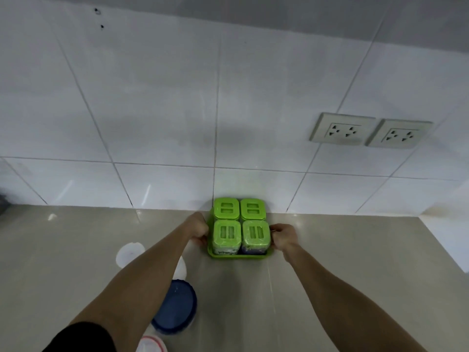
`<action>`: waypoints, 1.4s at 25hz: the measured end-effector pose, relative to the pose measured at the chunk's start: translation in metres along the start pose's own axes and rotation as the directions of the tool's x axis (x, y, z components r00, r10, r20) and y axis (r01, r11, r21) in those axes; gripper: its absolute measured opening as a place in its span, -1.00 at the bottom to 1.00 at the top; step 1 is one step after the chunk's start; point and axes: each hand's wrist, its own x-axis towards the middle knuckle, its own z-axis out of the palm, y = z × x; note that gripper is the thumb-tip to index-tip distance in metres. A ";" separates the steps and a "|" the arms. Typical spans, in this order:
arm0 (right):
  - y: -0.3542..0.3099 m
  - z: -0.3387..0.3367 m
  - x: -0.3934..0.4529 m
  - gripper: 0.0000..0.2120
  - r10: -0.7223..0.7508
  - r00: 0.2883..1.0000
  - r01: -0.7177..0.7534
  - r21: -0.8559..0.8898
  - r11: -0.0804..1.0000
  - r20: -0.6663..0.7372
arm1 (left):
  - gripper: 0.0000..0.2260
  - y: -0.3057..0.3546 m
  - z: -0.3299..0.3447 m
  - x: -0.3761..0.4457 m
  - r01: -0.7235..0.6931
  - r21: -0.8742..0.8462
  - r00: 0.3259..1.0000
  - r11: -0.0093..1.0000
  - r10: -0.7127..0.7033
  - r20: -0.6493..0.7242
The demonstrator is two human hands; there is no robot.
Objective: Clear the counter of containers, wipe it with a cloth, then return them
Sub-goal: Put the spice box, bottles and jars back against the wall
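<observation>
We see the left hand (200, 231) gripping the left edge of the green tray (238, 255), fingers (199, 241) curled round the rim. The right hand (283, 237) grips the right edge the same way, fingers curled at the rim, thumb on top. Both arms reach forward from the bottom of the view; a black sleeve (81, 337) shows on the left upper arm.

The tray holds four containers with green lids in a two-by-two block, touching each other: back left container (226, 209), back right container (252, 209), front left container (227, 233), front right container (255, 233). The front left one carries a label starting "Vine"; we can't read the rest. The tray sits at the back of the beige worktop (330, 275), right up against the white tiled wall (165, 110). Whether it rests on the worktop or is lifted slightly, we cannot tell.

Under the left forearm, near the front of the worktop: a container with a blue lid (175, 307), a white-lidded container (130, 255) further back and partly hidden by the arm, and a red-rimmed container (151, 344) at the bottom edge. Two wall sockets (370, 130) sit side by side on the tiles, up and to the right of the tray.
</observation>
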 end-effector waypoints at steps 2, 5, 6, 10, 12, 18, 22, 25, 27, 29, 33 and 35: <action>-0.001 0.001 0.003 -0.69 -0.009 1.000 0.009 -0.004 1.000 -0.013 | -0.73 0.001 0.001 0.003 -0.007 0.020 1.000 1.000 0.007 -0.027; 0.000 0.004 0.006 -0.72 -0.011 1.000 0.011 -0.017 1.000 -0.008 | -0.77 0.000 0.001 0.008 -0.014 0.054 0.998 0.998 0.017 -0.053; 0.001 0.004 0.008 -0.75 -0.013 1.000 0.013 -0.027 1.000 0.006 | -0.82 -0.001 0.001 0.009 -0.015 0.077 0.998 0.997 0.020 -0.053; -0.010 -0.005 -0.005 -0.75 -0.076 0.997 0.070 -0.165 0.984 -0.030 | -0.87 -0.005 -0.011 0.004 -0.077 0.187 0.992 0.979 0.093 -0.080; -0.027 -0.012 -0.027 -0.70 -0.188 0.975 0.155 -0.238 0.959 -0.121 | -0.86 -0.007 -0.027 -0.004 -0.136 0.211 0.983 0.968 0.158 -0.092; -0.074 0.006 -0.100 -0.71 -0.679 0.728 0.664 -0.348 0.662 0.098 | -0.68 -0.028 -0.093 -0.067 -0.246 0.297 0.966 0.923 0.259 -0.005; -0.094 0.058 -0.153 -0.40 -0.570 0.570 0.797 -0.228 0.560 0.592 | -0.48 -0.057 -0.122 -0.117 -0.185 0.442 0.980 0.878 0.132 0.147; -0.096 0.093 -0.170 -0.28 -0.490 0.531 0.816 -0.261 0.516 0.691 | -0.40 -0.076 -0.121 -0.134 -0.184 0.558 0.982 0.809 0.127 0.139; -0.096 0.102 -0.173 -0.31 -0.492 0.537 0.828 -0.314 0.465 0.686 | -0.43 -0.086 -0.114 -0.138 -0.222 0.609 0.971 0.762 0.229 0.067; -0.094 0.101 -0.175 -0.36 -0.532 0.548 0.832 -0.359 0.423 0.646 | -0.45 -0.091 -0.106 -0.139 -0.225 0.638 0.949 0.736 0.314 -0.027; -0.086 0.075 -0.176 -0.37 -0.569 0.603 0.797 -0.378 0.471 0.559 | -0.52 -0.087 -0.087 -0.143 -0.213 0.668 0.921 0.713 0.375 -0.108; -0.080 0.048 -0.172 -0.38 -0.568 0.639 0.766 -0.362 0.531 0.519 | -0.55 -0.074 -0.074 -0.147 -0.252 0.660 0.899 0.707 0.424 -0.110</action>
